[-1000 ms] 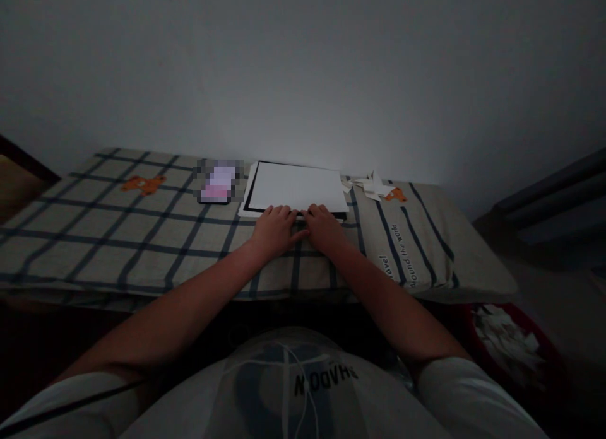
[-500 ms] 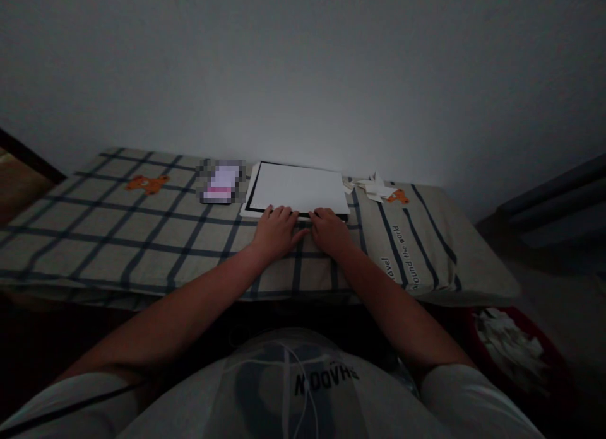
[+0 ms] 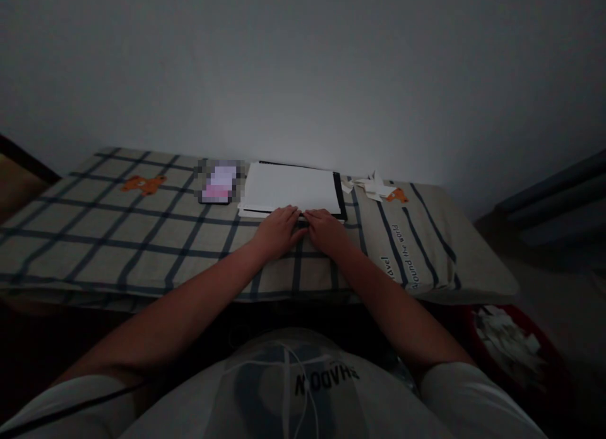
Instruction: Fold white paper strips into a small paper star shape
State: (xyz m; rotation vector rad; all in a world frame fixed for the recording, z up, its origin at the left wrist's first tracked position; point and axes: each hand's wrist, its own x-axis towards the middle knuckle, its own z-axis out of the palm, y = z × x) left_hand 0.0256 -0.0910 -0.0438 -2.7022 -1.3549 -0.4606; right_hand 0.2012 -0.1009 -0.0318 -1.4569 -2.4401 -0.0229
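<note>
A white sheet of paper (image 3: 293, 185) lies on a flat black-edged piece (image 3: 339, 196), whose kind I cannot make out, with more white edges showing beneath. The black shows mostly along the right side, with thin strips at the front and back. My left hand (image 3: 279, 229) rests at the near edge, fingers laid forward together on the paper and thumb stretched to the right. Close beside it, my right hand (image 3: 326, 229) lies on the same edge with its fingers forward. Neither hand visibly grips anything; the undersides of the fingers are hidden.
A phone (image 3: 220, 183), partly pixelated, lies left of the paper. Torn paper scraps (image 3: 376, 187) are to the right. A checked cloth (image 3: 189, 237) covers the table, which meets a wall (image 3: 303, 79). A red bin (image 3: 553, 351) with crumpled paper stands at lower right.
The white sheet has shifted left over the black-edged piece, baring black on the right and covering it on the left. Both hands stay at the near edge, their fingers slightly closer together.
</note>
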